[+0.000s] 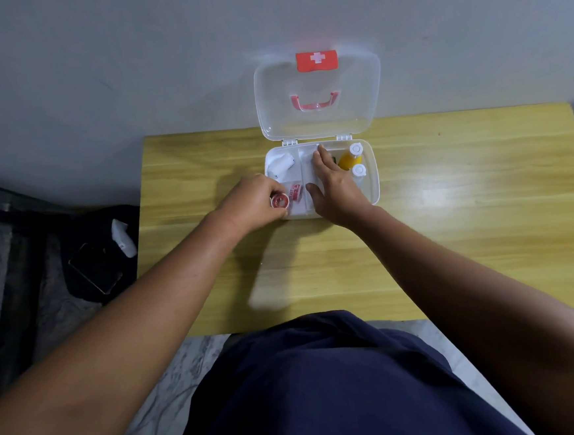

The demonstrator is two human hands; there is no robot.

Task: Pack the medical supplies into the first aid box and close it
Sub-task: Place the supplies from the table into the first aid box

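The wooden table (452,238) carries only the first aid box (374,190), set at its far edge against the wall, with the clear lid (320,118) standing upright and fully open. Packing looks nearly done: a white bandage roll (281,165) lies in the far left compartment, a red-printed plaster packet (295,193) in the near left one, and an orange bottle (350,159) and a clear bottle (358,172), both white-capped, in the right section. The right hand (336,189) lies flat and spread over the middle compartment, gripping nothing I can make out. The left hand (255,202) has its fingers curled around a small red round tin (280,202) at the box's near left corner, apparently setting it in. Next, both hands must clear the box before the lid can swing down; the bottles seem low enough not to block it. Off the table's left side, a phone (94,270) and a white item (124,238) lie on dark fabric, out of the way.
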